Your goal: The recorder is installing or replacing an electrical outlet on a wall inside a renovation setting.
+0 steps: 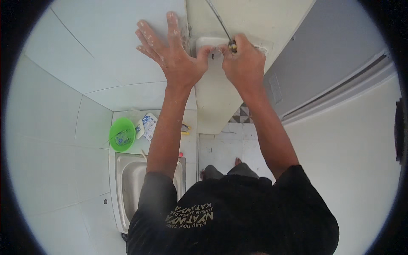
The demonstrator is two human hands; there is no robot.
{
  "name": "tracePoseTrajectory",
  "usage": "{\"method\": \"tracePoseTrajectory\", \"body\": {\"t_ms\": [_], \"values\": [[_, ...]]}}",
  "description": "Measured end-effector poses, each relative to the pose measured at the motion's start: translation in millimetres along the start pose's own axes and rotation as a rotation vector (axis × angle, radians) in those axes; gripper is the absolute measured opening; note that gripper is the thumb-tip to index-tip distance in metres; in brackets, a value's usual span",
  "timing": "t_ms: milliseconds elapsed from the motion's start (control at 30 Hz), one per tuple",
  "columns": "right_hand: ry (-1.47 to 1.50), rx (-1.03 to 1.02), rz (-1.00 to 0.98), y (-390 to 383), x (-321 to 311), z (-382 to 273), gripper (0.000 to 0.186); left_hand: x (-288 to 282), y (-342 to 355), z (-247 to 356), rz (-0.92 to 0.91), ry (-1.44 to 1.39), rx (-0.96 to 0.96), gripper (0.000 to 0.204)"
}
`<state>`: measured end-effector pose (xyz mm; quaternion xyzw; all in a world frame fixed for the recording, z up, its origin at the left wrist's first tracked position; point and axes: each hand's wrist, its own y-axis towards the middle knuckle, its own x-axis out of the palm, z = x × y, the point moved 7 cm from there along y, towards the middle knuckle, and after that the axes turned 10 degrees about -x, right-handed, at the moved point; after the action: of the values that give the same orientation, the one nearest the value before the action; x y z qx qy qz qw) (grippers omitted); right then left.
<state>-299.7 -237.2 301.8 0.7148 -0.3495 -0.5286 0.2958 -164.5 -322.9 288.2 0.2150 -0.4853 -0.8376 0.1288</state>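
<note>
Both my arms reach up to a white plastic fitting (209, 41) on the cream wall panel (216, 93). My left hand (180, 63) has its fingers spread against the white tiles, with whitish smears on them. Its thumb presses at the fitting's lower edge, beside a small dark slot. My right hand (247, 63) is closed round the black and yellow handle of a screwdriver (232, 45), whose metal shaft slants up and left, away from the fitting. The right thumb meets the left thumb at the fitting; any small part between them cannot be made out.
At lower left is a steel sink (120, 191). A green basin (122, 134) holding a small packet stands on the counter behind it, near a blue and white package (149, 126) and a yellow-handled tool (185, 128). To the right is a grey door (323, 63).
</note>
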Motion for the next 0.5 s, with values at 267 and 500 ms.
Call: {"method": "tracePoseTrajectory", "body": {"t_ms": [267,500], "values": [[0.016,0.074,-0.129,2,0,7,0.023,-3,-1,-13,-0.083,-0.043,-0.002,0.104],[-0.058,0.019,-0.019,-2,4,1,0.023,-1,2,-13,-0.060,-0.035,-0.033,0.105]]}}
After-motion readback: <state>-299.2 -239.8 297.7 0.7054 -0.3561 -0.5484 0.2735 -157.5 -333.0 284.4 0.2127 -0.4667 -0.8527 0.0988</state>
